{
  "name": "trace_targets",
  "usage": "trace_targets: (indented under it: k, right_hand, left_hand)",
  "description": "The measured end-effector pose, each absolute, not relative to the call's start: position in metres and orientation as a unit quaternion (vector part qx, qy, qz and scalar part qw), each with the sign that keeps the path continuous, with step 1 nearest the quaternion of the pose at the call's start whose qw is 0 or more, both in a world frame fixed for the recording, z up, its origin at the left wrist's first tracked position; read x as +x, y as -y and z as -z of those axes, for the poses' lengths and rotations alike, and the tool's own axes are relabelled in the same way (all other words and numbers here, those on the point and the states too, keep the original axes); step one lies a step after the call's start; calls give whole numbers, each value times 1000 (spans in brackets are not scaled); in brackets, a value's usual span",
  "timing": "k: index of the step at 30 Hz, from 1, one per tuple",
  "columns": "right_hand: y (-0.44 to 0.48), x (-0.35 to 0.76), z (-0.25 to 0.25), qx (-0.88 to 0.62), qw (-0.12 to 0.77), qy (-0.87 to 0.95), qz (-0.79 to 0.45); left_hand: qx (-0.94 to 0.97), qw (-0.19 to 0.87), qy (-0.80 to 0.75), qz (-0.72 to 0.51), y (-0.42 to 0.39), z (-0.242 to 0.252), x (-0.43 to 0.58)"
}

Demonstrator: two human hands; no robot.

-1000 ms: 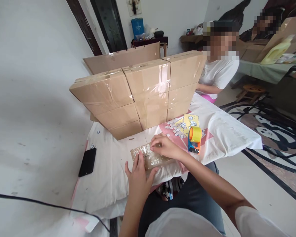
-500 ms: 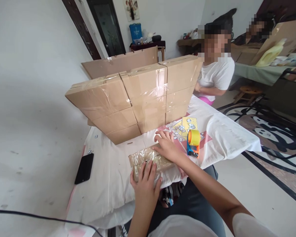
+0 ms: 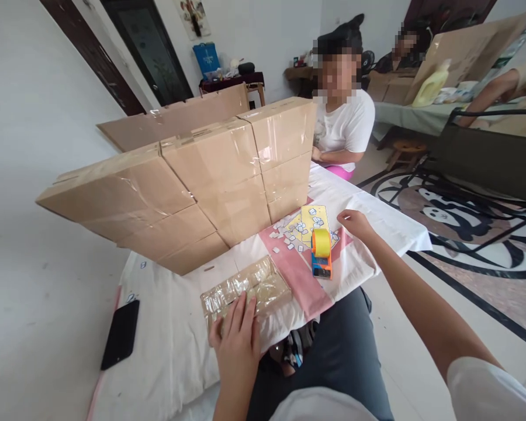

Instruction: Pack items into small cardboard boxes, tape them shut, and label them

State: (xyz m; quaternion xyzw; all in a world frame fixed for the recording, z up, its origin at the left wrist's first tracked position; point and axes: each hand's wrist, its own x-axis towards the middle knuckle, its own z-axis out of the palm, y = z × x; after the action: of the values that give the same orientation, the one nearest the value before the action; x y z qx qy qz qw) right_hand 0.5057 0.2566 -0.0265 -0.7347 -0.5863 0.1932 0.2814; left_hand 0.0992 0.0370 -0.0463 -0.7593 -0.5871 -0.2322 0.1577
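Observation:
A flat package wrapped in clear tape (image 3: 249, 286) lies on the white-covered table (image 3: 170, 327) in front of me. My left hand (image 3: 236, 339) rests flat on its near edge, fingers stretched out. My right hand (image 3: 354, 222) hovers to the right of a tape dispenser (image 3: 321, 252) with a yellow roll, fingers loosely curled and holding nothing. Small white paper pieces (image 3: 296, 231) lie scattered on a pink and yellow patch beyond the dispenser.
A wall of taped cardboard boxes (image 3: 193, 181) stands across the table's far side. A black phone (image 3: 120, 333) lies at the left edge. Another person in a white shirt (image 3: 344, 126) sits beyond the boxes. A sleeve and arm (image 3: 504, 88) show at far right.
My right hand has left the package and swung right, past the tape dispenser. My left hand stays on the package. The camera has turned, shifting the view left.

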Motion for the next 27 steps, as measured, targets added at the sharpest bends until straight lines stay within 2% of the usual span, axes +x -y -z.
trace_targets:
  k: [5,10,13,17,20,27]
  right_hand:
    - [-230,472,35,-733,221,586,-265]
    - [-181,406,49,-775,179,590,-135]
    - [-172,403,54,-771,213,583,-142]
    - [-168,446,52,-740,301,567,-198]
    - [-168,487,41,-745,344,549,-159]
    - [-226,554,39,-781,305,539,-86]
  left_hand:
    - [-755,165,589,236,-37,47,102]
    - [-747,158,603,230,-36,53,104]
    - [-745,154,608,227,-37,53,105]
    - [-748,158,606,219,-39,54,105]
    - [-743,162,612,220,-38,56,105]
    - [-736,173,613,231,-41,59,106]
